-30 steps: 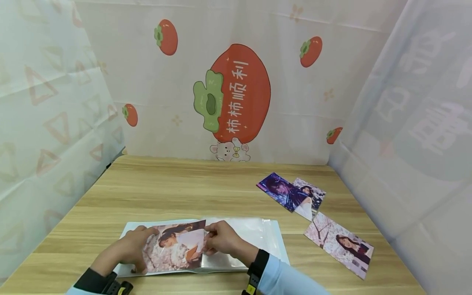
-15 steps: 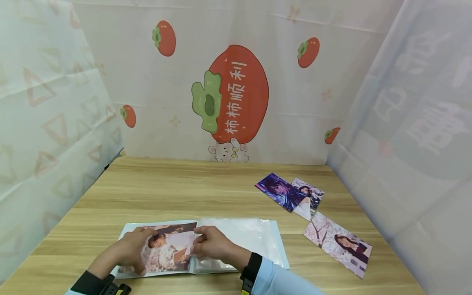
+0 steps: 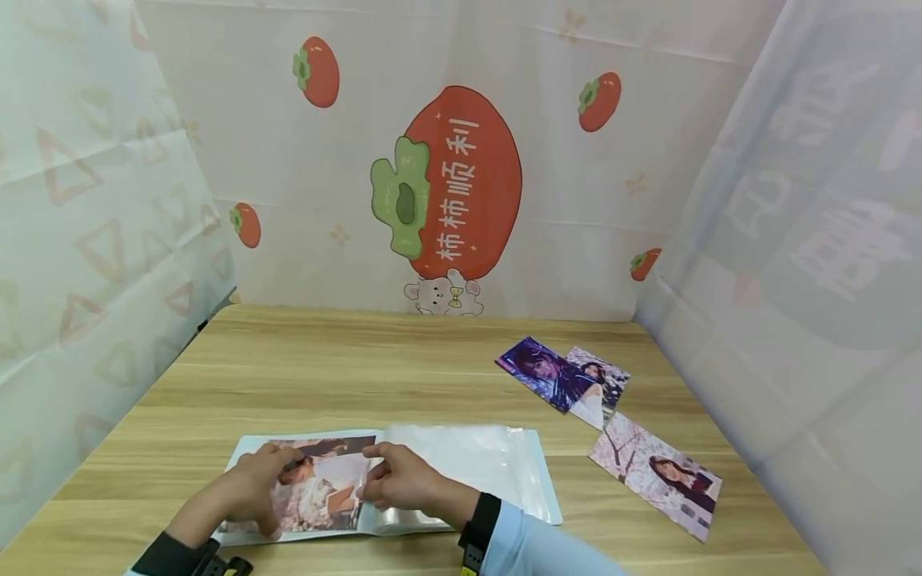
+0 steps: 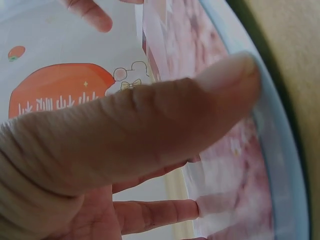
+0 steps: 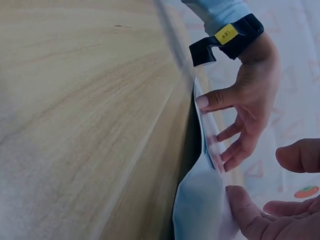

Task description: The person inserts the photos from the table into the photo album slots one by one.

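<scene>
An open photo album (image 3: 543,476) with pale blue edges and clear pockets lies near the table's front. A photo (image 3: 317,500) of a person among pink blossoms lies in the left page's pocket, with its right edge close to the fold. My left hand (image 3: 252,484) rests spread on the left page; in the left wrist view its thumb (image 4: 225,82) presses the album's near edge. At the fold, my right hand (image 3: 406,480) touches the photo's right edge. In the right wrist view its thumb touches the page and another finger stands apart.
To the right lie a purple-blue photo (image 3: 543,372), a second photo (image 3: 608,380) partly under it, and a blossom photo (image 3: 663,476). The right page's clear pocket (image 3: 461,460) reflects light. Printed curtains (image 3: 461,184) enclose the wooden table (image 3: 346,368).
The photo has slid left, deeper into the left page's pocket. My right hand has moved left with it and loosened its pinch on the edge. My left hand stays on the page.
</scene>
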Demonstrator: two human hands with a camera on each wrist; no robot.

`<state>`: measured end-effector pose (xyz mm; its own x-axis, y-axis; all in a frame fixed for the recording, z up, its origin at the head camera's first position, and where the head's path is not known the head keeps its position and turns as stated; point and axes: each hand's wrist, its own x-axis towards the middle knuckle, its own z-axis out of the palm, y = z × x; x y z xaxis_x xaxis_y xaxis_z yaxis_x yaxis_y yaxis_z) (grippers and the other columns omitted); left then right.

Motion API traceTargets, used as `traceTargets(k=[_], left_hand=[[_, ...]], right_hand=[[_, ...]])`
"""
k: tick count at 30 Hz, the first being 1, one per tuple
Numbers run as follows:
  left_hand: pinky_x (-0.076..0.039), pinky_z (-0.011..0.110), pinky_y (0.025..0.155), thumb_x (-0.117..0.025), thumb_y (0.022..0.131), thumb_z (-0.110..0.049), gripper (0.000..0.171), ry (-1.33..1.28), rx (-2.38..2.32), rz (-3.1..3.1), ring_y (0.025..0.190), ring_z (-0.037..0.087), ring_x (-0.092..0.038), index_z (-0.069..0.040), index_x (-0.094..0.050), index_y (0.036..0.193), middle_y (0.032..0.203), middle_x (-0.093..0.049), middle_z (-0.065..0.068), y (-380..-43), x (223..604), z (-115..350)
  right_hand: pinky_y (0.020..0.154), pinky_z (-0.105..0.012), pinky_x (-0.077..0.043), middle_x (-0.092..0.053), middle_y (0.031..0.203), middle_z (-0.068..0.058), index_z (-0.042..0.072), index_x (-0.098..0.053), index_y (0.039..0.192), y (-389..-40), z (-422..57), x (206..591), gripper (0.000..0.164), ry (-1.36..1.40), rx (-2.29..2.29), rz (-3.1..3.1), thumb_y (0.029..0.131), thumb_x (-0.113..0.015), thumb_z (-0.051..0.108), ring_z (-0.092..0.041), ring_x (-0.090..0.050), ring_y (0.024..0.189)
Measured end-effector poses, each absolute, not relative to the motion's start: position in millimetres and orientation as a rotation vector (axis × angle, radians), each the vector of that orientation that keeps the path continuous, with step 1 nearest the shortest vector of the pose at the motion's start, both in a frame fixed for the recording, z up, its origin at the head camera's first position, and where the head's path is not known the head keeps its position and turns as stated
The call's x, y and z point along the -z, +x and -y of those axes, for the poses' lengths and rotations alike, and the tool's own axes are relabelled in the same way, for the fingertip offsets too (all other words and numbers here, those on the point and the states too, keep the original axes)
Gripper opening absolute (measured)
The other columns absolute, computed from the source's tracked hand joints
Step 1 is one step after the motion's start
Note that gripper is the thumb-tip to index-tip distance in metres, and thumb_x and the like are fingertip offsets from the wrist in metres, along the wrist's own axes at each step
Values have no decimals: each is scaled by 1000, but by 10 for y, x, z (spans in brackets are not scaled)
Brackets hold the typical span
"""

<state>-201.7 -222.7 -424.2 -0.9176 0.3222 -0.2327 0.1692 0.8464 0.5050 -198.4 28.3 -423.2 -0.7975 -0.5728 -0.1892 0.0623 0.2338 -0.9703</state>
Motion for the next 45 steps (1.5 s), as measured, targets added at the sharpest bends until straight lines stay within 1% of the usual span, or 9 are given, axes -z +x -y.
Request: traceTargets(k=[6,15,19,24,26,29,35,39,45], left_hand=[[-41,41,55,-87,45,3,89,351,-723,-2715,92,45,-43,-2,-51,125,121,-42,28,-1990,4260,2241],[-43,43,57,-89,44,1,88,361,-702,-2726,97,51,-43,-2,-52,124,121,-42,31,-1998,4264,2235],[-40,40,54,-86,44,5,86,356,-730,-2711,87,40,-43,-3,-52,123,113,-46,22,-1997,4259,2231],[-44,51,63,-90,48,-12,87,392,-715,-2725,93,46,-44,-5,-51,125,115,-46,25,-1979,4240,2207],[-43,56,65,-91,49,-23,89,412,-710,-2730,96,50,-43,-10,-50,126,116,-45,28,-1973,4238,2179],[-42,59,64,-91,49,-30,88,410,-704,-2738,92,47,-42,-19,-49,126,113,-45,27,-1970,4250,2123],[-42,63,64,-91,46,-31,87,363,-649,-2763,94,52,-39,-21,-52,123,117,-41,33,-1968,4270,2048],[-44,61,61,-92,43,-32,89,328,-622,-2779,92,49,-40,-21,-53,122,114,-41,31,-1975,4279,2033],[-45,55,57,-92,43,-32,89,299,-612,-2765,89,46,-39,-21,-52,121,110,-39,29,-1988,4293,2026]], right_hand=[[64,-31,-49,-55,94,-7,0,-42,134,-1982,-197,4206,55,-519,1526,-2032,84,-63,-1,-13,-55,78],[62,-28,-45,-57,97,-8,2,-44,134,-1984,-164,4202,56,-560,1461,-2084,82,-63,-1,-10,-56,80],[64,-28,-46,-57,99,-8,2,-44,133,-1984,-182,4227,55,-559,1493,-2055,82,-62,-2,-10,-55,85],[65,-29,-47,-56,102,-8,2,-42,134,-1988,-203,4254,55,-561,1523,-2026,82,-61,-2,-10,-55,88],[66,-28,-48,-56,103,-7,2,-42,134,-1985,-220,4258,55,-562,1535,-2030,82,-61,-2,-11,-56,88],[69,-27,-48,-55,108,-8,1,-41,134,-1981,-264,4255,55,-577,1547,-2039,83,-62,1,-11,-58,88],[73,-25,-48,-53,117,-13,-1,-41,134,-2006,-447,4207,51,-692,1528,-2093,88,-61,8,-11,-58,94],[77,-24,-47,-53,119,-16,0,-44,133,-2039,-613,4156,49,-795,1402,-2249,89,-62,12,-14,-58,99],[85,-28,-44,-49,129,-10,6,-44,134,-2026,-886,4121,54,-946,1038,-2511,87,-65,21,-18,-52,110]])
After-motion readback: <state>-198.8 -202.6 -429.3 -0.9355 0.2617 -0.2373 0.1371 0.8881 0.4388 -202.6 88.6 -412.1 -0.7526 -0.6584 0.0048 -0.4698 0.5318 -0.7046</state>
